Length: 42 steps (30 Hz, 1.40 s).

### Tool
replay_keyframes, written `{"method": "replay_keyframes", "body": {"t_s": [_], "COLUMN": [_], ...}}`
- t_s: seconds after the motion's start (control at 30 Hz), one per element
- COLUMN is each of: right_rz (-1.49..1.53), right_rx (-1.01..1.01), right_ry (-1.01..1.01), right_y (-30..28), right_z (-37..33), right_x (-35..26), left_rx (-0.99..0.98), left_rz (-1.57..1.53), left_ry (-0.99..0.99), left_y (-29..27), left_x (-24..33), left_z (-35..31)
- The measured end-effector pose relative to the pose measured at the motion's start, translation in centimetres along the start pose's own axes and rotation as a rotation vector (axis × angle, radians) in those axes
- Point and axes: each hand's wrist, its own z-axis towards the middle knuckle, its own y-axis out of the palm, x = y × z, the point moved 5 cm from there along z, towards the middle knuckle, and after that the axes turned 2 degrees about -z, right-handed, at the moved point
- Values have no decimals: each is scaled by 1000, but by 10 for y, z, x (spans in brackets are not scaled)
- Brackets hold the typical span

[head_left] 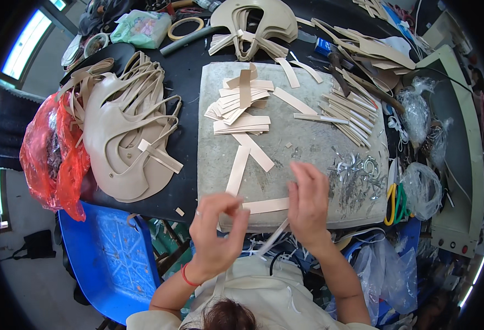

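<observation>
My left hand is over the near edge of a grey work slab, its fingers curled in and slightly blurred. Whether anything is between them is hidden. A beige leather-like strip spans from beside its fingertips to my right hand. From my bent right fingers a narrow white strip hangs down past the slab's edge. Two more beige strips lie just beyond my left hand. Farther back is a loose pile of such strips.
Stacked beige cut pieces lie left, beside a red plastic bag. At right are narrow strips, small metal bits, yellow-handled scissors and green-handled ones. A blue plastic tray sits lower left.
</observation>
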Motion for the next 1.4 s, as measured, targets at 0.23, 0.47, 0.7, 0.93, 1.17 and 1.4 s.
{"method": "replay_keyframes", "body": {"t_s": [0.23, 0.47, 0.7, 0.93, 1.17, 1.4], "right_rz": [-178, 432, 794, 539, 160, 318], "right_rx": [-58, 124, -205, -299, -294, -152], "right_ry": [5, 269, 441, 244, -261, -172], "right_y": [8, -34, -27, -33, -41, -34], "right_z": [-6, -21, -9, 2, 17, -2], "right_x": [2, -7, -18, -31, -45, -34], "left_rx": [-451, -181, -288, -332, -199, -119], "left_rz": [97, -386, -317, -590, -266, -152], "left_ry": [-205, -475, -306, -457, -176, -114], "left_y": [23, 23, 33, 31, 21, 25], "left_x": [-6, -1, 12, -6, 11, 20], "left_z": [-46, -35, -16, -12, -1, -3]}}
